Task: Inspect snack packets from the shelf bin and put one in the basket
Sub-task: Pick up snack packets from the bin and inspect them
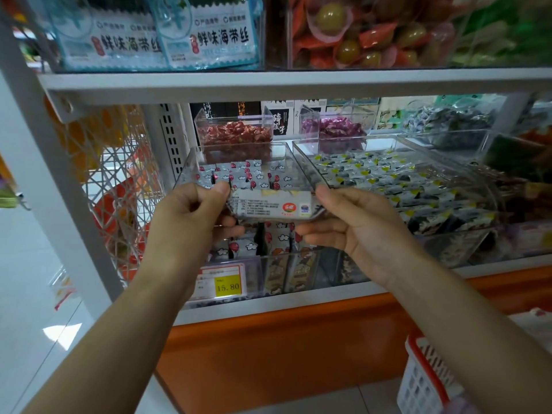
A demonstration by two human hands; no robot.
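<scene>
A small grey-white snack packet (270, 207) with printed text and a red round logo is held flat in front of the clear shelf bin (191, 162). My left hand (191, 216) pinches its left end between thumb and fingers. My right hand (352, 222) pinches its right end. The bin behind holds several similar grey packets with red and white marks (239, 174). The white basket with a red rim (424, 375) hangs at the lower right, below my right forearm; its inside is hidden.
A second clear bin of grey-and-yellow packets (388, 177) sits to the right. Small tubs of red (236, 134) and purple sweets (334, 130) stand behind. A yellow price tag (227, 285) marks the shelf edge. A white wire rack (119, 189) stands left.
</scene>
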